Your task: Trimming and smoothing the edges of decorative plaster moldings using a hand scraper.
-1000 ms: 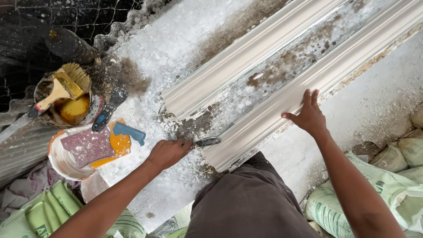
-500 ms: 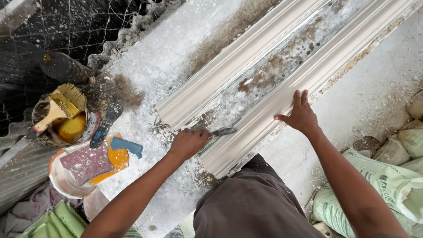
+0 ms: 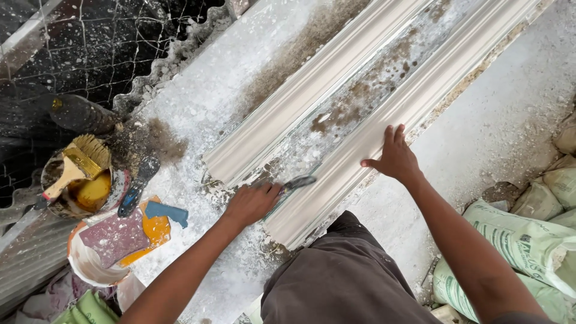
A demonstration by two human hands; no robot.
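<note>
L hand [image 3: 251, 204] grip shut round a small scraper [image 3: 298, 181], blade in the channel betw. two white moulding strips. R hand [image 3: 394, 158] flat & open, palm down on the near moulding [image 3: 360, 156], just right of the blade. Far moulding [image 3: 312, 99] runs parallel beyond. Left of L hand, on the dusty table [image 3: 198, 102]: white bowl [image 3: 90, 267] w/ pink & orange scrapers, tin w/ brush [image 3: 75, 171].
</note>
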